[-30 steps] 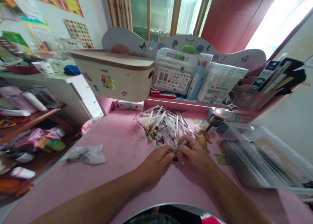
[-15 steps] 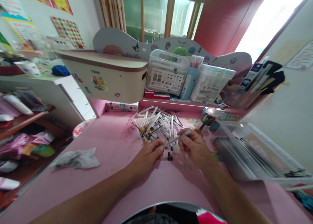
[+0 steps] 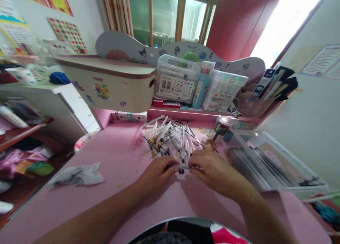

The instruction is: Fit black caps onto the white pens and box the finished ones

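Between both hands [image 3: 183,167], a thin pen refill [image 3: 183,167] lies crosswise, left-right.

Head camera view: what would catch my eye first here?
A heap of white pens lies mid-desk on the pink desk. Just in front of it, the left hand and right hand meet, fingers pinching a thin pen part between them. Behind, clear marker boxes stand on the shelf.

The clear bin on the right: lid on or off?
Open: the clear bin shows no lid, its dark contents exposed from above.
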The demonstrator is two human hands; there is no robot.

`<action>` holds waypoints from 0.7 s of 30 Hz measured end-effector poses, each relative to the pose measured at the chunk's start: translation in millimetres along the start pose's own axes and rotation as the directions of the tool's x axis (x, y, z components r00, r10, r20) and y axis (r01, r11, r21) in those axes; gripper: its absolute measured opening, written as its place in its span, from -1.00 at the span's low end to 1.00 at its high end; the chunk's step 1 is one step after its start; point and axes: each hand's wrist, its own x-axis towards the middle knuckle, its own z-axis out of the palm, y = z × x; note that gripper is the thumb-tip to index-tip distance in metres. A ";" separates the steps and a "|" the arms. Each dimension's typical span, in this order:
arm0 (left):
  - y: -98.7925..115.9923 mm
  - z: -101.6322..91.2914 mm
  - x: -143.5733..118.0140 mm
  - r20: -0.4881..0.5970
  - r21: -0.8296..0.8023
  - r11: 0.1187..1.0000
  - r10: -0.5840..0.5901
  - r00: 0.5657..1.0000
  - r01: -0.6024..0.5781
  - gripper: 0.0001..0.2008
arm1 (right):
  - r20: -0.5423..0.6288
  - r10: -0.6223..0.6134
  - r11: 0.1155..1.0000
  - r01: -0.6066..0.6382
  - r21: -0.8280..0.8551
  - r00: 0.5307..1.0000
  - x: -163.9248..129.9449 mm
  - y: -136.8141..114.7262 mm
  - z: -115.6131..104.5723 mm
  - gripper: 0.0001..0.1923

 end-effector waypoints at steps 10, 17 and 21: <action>-4.4 4.6 -3.5 -0.020 -0.291 0.955 -0.056 0.998 0.047 -0.68 | -0.256 0.048 0.977 -0.100 -0.191 0.965 -38.2 6.2 -55.6 -0.86; -3.5 6.9 -3.3 0.010 -0.279 0.956 -0.092 0.996 0.091 -0.79 | -0.391 0.528 0.715 -0.643 -0.273 0.754 -79.6 83.6 -145.5 -0.83; -9.8 10.6 -4.4 0.010 -0.280 0.953 -0.115 0.993 0.113 -0.81 | -0.195 0.649 0.716 -0.677 -0.169 0.735 -80.9 114.4 -128.4 -0.88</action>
